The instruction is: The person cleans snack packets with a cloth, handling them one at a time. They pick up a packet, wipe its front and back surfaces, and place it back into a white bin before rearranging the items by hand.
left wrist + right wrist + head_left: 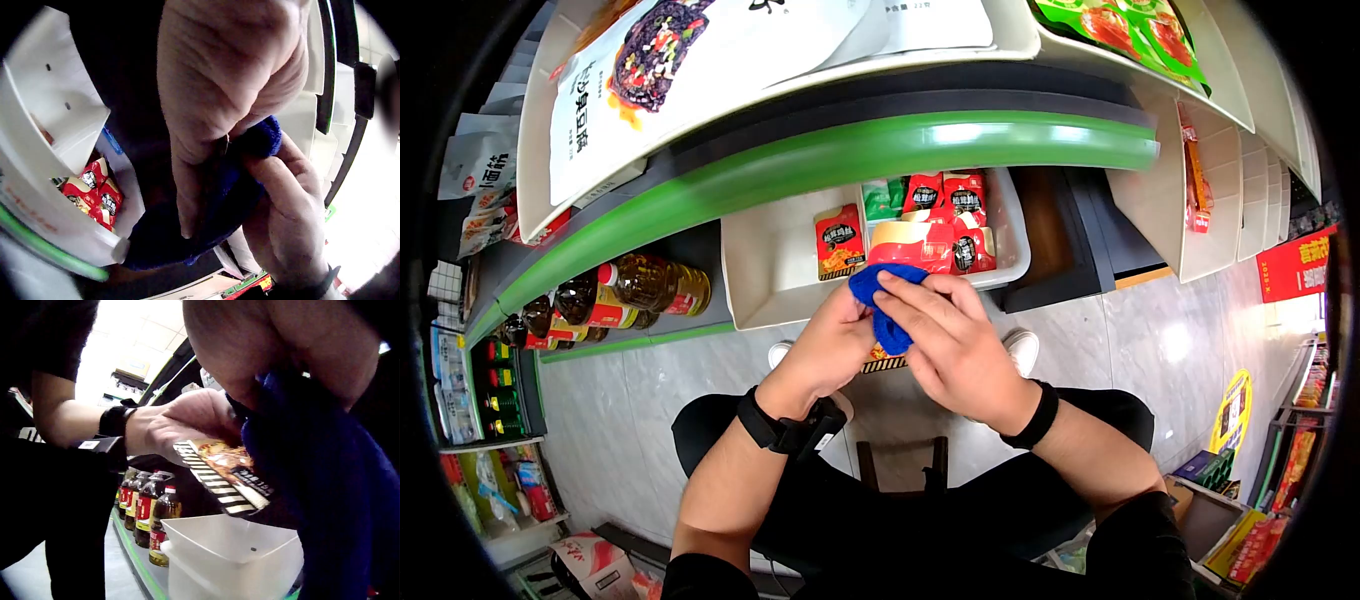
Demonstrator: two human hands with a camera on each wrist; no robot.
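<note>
In the head view, my left hand [835, 345] and right hand [960, 350] meet over a blue cloth [890, 287]. The left hand grips a food packet [228, 475] with a black-and-white striped edge, seen best in the right wrist view; the cloth and fingers hide most of it from above. My right hand holds the cloth against the packet, its fingers lying over the folds. In the left wrist view the cloth [234, 187] sits between both hands. Just beyond the hands stands a white bin [765, 290] with several red packets [915, 245] inside.
A green-edged shelf [850, 160] crosses above the bin, carrying large white packages [750, 60]. Bottles of oil [650, 285] stand to the left on the lower shelf. A dark drawer-like gap [1055, 235] lies right of the bin. Grey tiled floor [1140, 340] shows at the right.
</note>
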